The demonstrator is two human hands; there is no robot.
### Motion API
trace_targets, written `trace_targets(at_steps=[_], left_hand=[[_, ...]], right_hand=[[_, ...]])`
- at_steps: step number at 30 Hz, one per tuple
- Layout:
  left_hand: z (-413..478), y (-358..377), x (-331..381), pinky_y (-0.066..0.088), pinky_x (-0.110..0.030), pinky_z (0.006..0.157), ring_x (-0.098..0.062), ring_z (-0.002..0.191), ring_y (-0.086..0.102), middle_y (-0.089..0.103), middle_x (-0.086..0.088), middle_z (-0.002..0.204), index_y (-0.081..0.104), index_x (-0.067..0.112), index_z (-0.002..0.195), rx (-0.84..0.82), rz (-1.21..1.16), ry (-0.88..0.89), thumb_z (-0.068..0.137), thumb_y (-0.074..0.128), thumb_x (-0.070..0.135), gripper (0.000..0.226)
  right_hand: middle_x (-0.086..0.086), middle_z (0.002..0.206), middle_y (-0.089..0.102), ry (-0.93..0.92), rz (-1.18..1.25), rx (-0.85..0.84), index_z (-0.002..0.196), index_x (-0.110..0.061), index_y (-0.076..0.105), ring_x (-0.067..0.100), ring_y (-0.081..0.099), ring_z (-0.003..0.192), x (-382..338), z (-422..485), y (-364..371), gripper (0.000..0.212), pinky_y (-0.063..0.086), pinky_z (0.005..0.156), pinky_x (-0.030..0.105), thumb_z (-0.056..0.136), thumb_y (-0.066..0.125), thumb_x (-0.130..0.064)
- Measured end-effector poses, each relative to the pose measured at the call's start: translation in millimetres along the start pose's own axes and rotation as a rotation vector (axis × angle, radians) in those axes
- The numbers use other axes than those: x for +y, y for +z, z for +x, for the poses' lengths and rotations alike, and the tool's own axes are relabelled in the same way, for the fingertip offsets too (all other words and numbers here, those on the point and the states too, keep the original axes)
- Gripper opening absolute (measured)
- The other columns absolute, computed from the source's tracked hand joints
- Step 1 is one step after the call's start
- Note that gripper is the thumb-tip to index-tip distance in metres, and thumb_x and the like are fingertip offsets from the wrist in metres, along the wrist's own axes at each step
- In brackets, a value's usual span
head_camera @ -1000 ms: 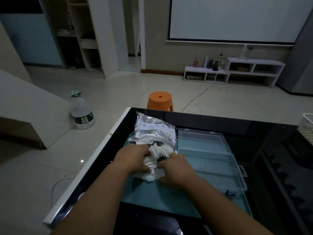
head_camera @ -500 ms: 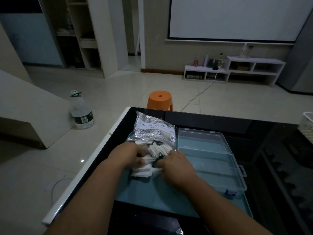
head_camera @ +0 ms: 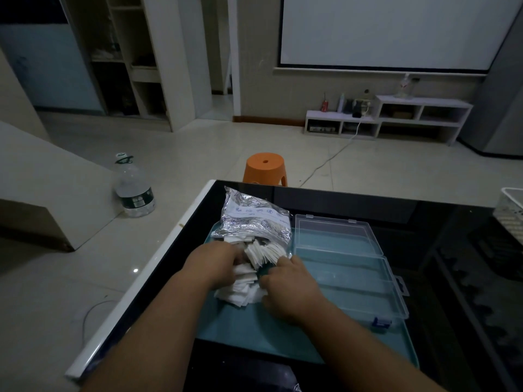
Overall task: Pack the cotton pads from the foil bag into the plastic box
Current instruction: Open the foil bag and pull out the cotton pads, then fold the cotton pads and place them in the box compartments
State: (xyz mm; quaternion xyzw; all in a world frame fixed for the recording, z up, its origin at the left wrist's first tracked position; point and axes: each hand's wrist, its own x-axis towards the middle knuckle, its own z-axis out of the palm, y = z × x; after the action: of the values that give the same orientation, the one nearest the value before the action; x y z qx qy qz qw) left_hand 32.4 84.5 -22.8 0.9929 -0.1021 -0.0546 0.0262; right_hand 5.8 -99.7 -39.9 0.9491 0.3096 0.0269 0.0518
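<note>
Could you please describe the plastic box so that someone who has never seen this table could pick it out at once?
On the black table lies a teal tray. The plastic box sits on its right half, beside the foil bag. It alone is clear and rigid, lid open, with a blue latch.

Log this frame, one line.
stage: gathering | left hand, right hand on cotton pads at foil bag mouth | plastic box open, empty

Dim rm; pale tile floor (head_camera: 198,154); projector screen (head_camera: 396,29); low white shelf (head_camera: 396,120); orange stool (head_camera: 265,168).
</note>
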Motion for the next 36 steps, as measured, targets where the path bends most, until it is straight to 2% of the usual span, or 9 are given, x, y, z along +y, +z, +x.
trace_targets(at_steps=[4,10,14,21,26,29,31,34,36], left_hand=[[0.3,-0.5,0.4,0.053,-0.031,0.078,-0.018,0.096,0.064,0.069,0.008,0.106,0.063,0.039,0.107,-0.003,-0.011,-0.010,0.073,0.062,0.033,0.035],[-2.1,1.5,1.1,0.044,-0.027,0.069,-0.019,0.096,0.063,0.066,0.007,0.109,0.057,0.039,0.111,-0.029,0.014,0.020,0.062,0.071,0.038,0.051],[-3.3,1.0,2.0,0.050,-0.028,0.072,-0.018,0.098,0.064,0.065,0.010,0.113,0.054,0.041,0.116,-0.047,0.040,0.044,0.057,0.073,0.043,0.062],[-3.6,-1.8,8.1,0.048,-0.032,0.078,-0.026,0.106,0.062,0.066,0.000,0.118,0.054,0.034,0.123,0.031,0.103,0.051,0.079,0.061,0.044,0.046],[-5.0,-15.6,4.8,0.047,-0.031,0.076,-0.023,0.100,0.063,0.068,0.001,0.110,0.061,0.033,0.113,0.115,0.077,0.016,0.077,0.058,0.052,0.041],[-9.2,-30.9,0.6,0.047,-0.028,0.072,-0.019,0.092,0.062,0.069,0.004,0.100,0.067,0.032,0.108,0.139,-0.027,-0.036,0.075,0.057,0.049,0.038],[-12.2,-39.5,-0.6,0.044,-0.028,0.065,-0.020,0.082,0.060,0.066,0.003,0.087,0.068,0.025,0.091,0.148,-0.148,-0.071,0.075,0.055,0.045,0.029],[-11.4,-43.1,-0.8,0.032,-0.029,0.056,-0.018,0.060,0.044,0.049,-0.002,0.065,0.050,0.010,0.064,0.169,-0.534,-0.128,0.063,0.048,0.038,0.028],[-9.0,-42.8,3.1,0.032,-0.032,0.056,-0.019,0.061,0.040,0.042,-0.007,0.066,0.049,0.006,0.064,0.205,-0.812,-0.184,0.060,0.048,0.032,0.027]], right_hand=[[0.008,0.103,0.071,-0.008,0.004,0.081,0.103,-0.015,0.068,0.030,0.053,0.105,0.2,0.0,7.7,0.025,0.033,0.093,0.040,0.087,0.051,-0.021],[0.008,0.104,0.071,-0.016,0.010,0.102,0.106,-0.017,0.066,0.029,0.052,0.107,-0.2,-0.3,6.0,0.025,0.033,0.093,0.040,0.089,0.050,-0.021],[0.009,0.105,0.071,0.002,0.005,0.082,0.108,-0.017,0.066,0.028,0.052,0.108,-0.5,-0.2,3.5,0.026,0.032,0.093,0.040,0.090,0.048,-0.020],[0.011,0.108,0.069,0.028,0.051,0.072,0.112,-0.016,0.063,0.029,0.051,0.111,-1.1,0.1,0.5,0.028,0.031,0.096,0.039,0.091,0.046,-0.018],[0.008,0.106,0.068,0.051,0.075,0.135,0.114,-0.021,0.060,0.029,0.051,0.104,8.3,-2.9,-17.2,0.029,0.033,0.087,0.037,0.088,0.049,-0.022],[0.005,0.095,0.069,0.045,0.115,0.233,0.104,-0.022,0.063,0.028,0.054,0.095,19.0,-3.3,-32.2,0.026,0.034,0.080,0.035,0.082,0.053,-0.030],[0.005,0.095,0.069,0.089,0.231,0.282,0.113,-0.022,0.062,0.028,0.059,0.092,26.6,-6.9,-39.2,0.033,0.039,0.077,0.034,0.081,0.054,-0.028],[0.006,0.107,0.068,0.328,0.553,0.277,0.134,-0.025,0.050,0.026,0.062,0.093,36.3,-11.2,-43.0,0.049,0.046,0.075,0.031,0.086,0.056,-0.025],[0.003,0.104,0.069,0.490,0.745,0.302,0.128,-0.022,0.059,0.020,0.063,0.084,42.2,-11.3,-40.6,0.042,0.048,0.070,0.028,0.085,0.057,-0.023]])
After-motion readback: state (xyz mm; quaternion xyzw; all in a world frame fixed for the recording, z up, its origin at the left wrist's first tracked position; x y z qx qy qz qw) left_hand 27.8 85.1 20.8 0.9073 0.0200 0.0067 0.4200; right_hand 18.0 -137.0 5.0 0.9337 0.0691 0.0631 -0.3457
